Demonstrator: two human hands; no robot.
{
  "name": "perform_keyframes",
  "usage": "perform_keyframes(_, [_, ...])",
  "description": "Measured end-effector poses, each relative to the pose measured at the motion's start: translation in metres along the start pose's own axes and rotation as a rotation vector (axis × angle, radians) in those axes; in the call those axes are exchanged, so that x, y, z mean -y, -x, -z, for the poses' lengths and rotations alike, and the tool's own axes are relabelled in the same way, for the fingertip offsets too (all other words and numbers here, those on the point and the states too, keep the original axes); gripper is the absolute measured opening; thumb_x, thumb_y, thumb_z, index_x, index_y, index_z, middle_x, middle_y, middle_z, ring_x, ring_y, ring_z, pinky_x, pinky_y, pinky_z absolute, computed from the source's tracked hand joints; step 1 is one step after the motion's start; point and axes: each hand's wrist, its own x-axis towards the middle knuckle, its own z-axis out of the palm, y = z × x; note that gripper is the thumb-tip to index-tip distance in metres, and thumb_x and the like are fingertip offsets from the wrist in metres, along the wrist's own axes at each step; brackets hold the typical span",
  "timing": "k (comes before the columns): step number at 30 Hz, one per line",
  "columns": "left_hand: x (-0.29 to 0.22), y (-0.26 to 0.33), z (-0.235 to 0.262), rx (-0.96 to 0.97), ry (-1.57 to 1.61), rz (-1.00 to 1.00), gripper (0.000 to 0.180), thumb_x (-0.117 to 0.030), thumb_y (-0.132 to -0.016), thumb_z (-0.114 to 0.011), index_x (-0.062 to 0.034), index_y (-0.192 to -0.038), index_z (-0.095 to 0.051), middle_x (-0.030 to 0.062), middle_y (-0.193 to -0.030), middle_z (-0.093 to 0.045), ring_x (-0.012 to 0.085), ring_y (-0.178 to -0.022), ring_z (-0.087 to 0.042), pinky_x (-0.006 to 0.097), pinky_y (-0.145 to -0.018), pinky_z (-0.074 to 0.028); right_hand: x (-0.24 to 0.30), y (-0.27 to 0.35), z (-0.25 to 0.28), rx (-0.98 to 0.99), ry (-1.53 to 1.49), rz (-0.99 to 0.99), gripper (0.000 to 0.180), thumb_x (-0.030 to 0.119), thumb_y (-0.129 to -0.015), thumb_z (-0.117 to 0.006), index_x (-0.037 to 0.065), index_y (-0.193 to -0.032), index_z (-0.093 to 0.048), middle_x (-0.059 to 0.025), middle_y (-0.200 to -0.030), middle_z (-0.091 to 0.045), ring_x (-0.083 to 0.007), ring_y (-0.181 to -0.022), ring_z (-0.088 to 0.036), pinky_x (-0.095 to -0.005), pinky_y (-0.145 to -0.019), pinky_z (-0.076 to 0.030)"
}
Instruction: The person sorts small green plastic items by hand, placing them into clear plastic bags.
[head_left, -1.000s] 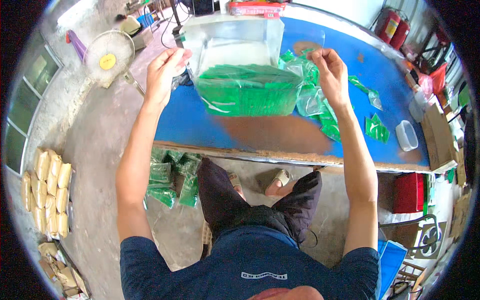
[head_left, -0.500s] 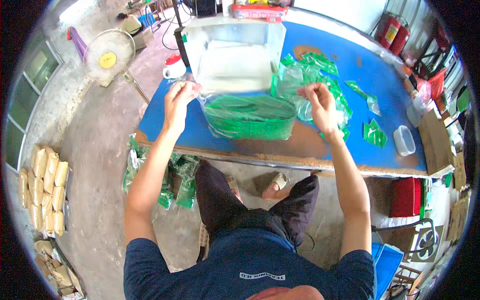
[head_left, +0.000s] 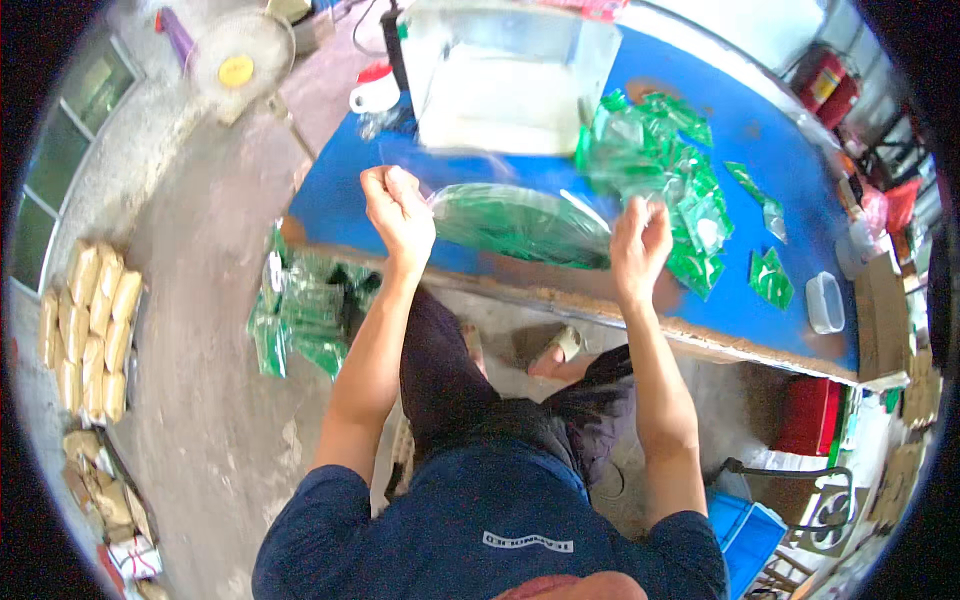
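Observation:
A large clear plastic bag (head_left: 520, 228) packed with green items is stretched between my two hands at the front edge of the table. At its left end, my left hand (head_left: 402, 212) is closed in a pinch on the bag's clear film. My right hand (head_left: 640, 245) is also closed, gripping the opposite end. Motion smears the bag, so its mouth and the exact contents cannot be made out. Right of it, a loose pile of small green-and-clear packets (head_left: 695, 215) spreads over the blue tabletop (head_left: 745, 130).
Behind the bag stands a clear-walled box (head_left: 505, 95), with a white mug (head_left: 375, 95) with a red top to its left. A clear tub (head_left: 825, 303) sits at the right. Green packets (head_left: 305, 310) lie below the table's left end. A standing fan (head_left: 238, 65) is farther left.
My hands have come slightly closer together, and the bag has flattened and blurred between them. The whole view has shifted, moving the table and box rightward in the picture.

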Motion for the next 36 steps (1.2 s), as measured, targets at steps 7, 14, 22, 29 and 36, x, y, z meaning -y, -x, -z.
perform_keyframes(7, [-0.006, 0.056, 0.066, 0.209, -0.059, 0.407, 0.034, -0.017, -0.100, -0.058, -0.0095, -0.073, -0.039, -0.0058, -0.056, -0.040, 0.0009, -0.046, -0.038, 0.022, -0.040, -0.030, -0.012, 0.070, 0.033, 0.066, 0.109, -0.324, 0.035, 0.032, -0.103, -0.051, 0.011, -0.076, -0.049, 0.0044, -0.053, -0.043, -0.0038, -0.039, -0.040, -0.0206, -0.036, -0.033])
perform_keyframes(14, [-0.011, 0.052, 0.081, 0.431, -0.160, 0.769, 0.038, -0.029, -0.100, -0.057, -0.0082, -0.071, -0.045, -0.0018, -0.051, -0.045, 0.0069, -0.037, -0.044, 0.024, -0.034, -0.034, -0.011, 0.078, 0.043, 0.114, 0.279, -0.490, 0.040, 0.028, -0.102, -0.052, 0.007, -0.068, -0.048, 0.0009, -0.052, -0.045, -0.0074, -0.043, -0.043, -0.0256, -0.040, -0.035])
perform_keyframes(22, [0.003, 0.044, 0.088, 0.608, -0.122, 1.020, 0.037, -0.033, -0.099, -0.056, -0.0072, -0.073, -0.049, 0.0001, -0.053, -0.049, 0.0095, -0.038, -0.047, 0.025, -0.035, -0.037, 0.000, 0.069, 0.052, 0.206, 1.052, -0.064, 0.015, 0.015, -0.091, -0.061, 0.000, -0.090, -0.063, -0.0139, -0.080, -0.064, -0.0354, -0.072, -0.059, -0.0419, -0.073, -0.049])
perform_keyframes(29, [0.000, 0.045, 0.112, 0.568, -0.048, 0.964, 0.037, -0.035, -0.099, -0.057, -0.0054, -0.077, -0.055, 0.0003, -0.056, -0.050, 0.0106, -0.042, -0.049, 0.025, -0.038, -0.038, 0.032, 0.040, -0.071, 0.227, 1.001, 0.399, 0.053, 0.040, -0.092, -0.060, 0.004, -0.131, -0.054, -0.0240, -0.128, -0.053, -0.0435, -0.127, -0.044, -0.0595, -0.107, -0.032])
perform_keyframes(36, [-0.041, 0.045, 0.086, 0.441, -0.305, 0.461, 0.054, -0.031, -0.094, -0.064, 0.0017, -0.132, -0.043, 0.0174, -0.125, -0.056, 0.0231, -0.115, -0.054, 0.035, -0.095, -0.043, 0.000, 0.071, -0.038, 0.299, 1.174, 0.280, 0.055, 0.047, -0.091, -0.057, 0.007, -0.129, -0.058, -0.0203, -0.134, -0.051, -0.0422, -0.134, -0.038, -0.0651, -0.110, -0.021])
